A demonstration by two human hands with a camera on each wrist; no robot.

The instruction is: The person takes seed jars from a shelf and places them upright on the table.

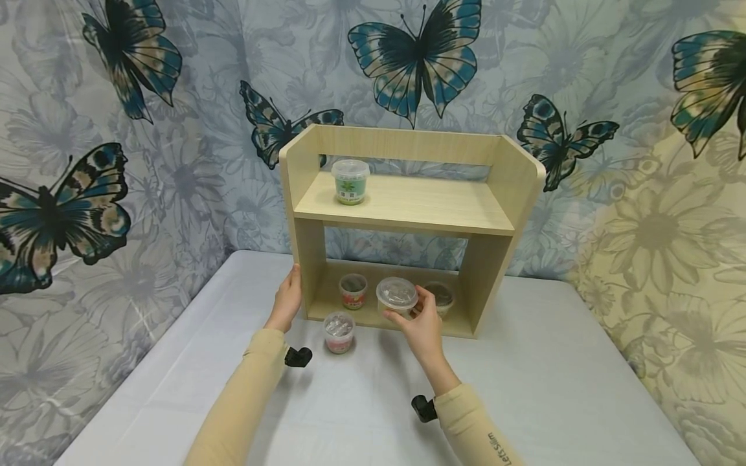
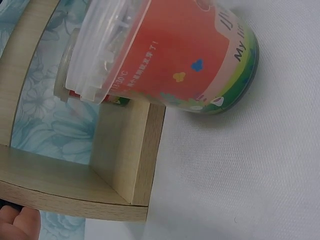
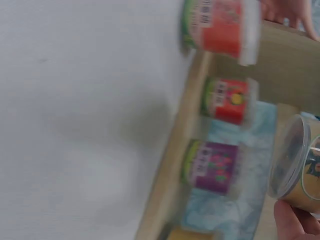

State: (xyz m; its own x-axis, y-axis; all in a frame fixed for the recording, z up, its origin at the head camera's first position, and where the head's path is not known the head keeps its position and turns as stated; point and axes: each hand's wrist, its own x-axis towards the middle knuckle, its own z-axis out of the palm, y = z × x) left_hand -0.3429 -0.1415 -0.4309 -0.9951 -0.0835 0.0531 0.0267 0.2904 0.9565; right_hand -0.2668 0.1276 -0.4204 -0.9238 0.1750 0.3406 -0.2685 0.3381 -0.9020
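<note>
My right hand (image 1: 424,327) holds a round tub with a clear lid (image 1: 397,292) before the lower shelf. In the right wrist view this tub (image 3: 311,170) has a tan side. Against the outer left side of the wooden shelf unit (image 1: 309,275) rests my left hand (image 1: 285,301). A red tub (image 1: 352,292) stands on the lower shelf. Beside it is a purple tub (image 3: 216,167), seen in the right wrist view. Partly behind my right hand is another lidded tub (image 1: 441,294). On the cloth in front stands a red-and-pink tub (image 1: 339,333).
A green-labelled tub (image 1: 351,184) sits at the left of the upper shelf (image 1: 425,200). The unit stands on a table with a white cloth (image 1: 553,388). Patterned butterfly fabric (image 1: 204,162) hangs behind. A black wrist camera (image 1: 424,409) juts from the right sleeve.
</note>
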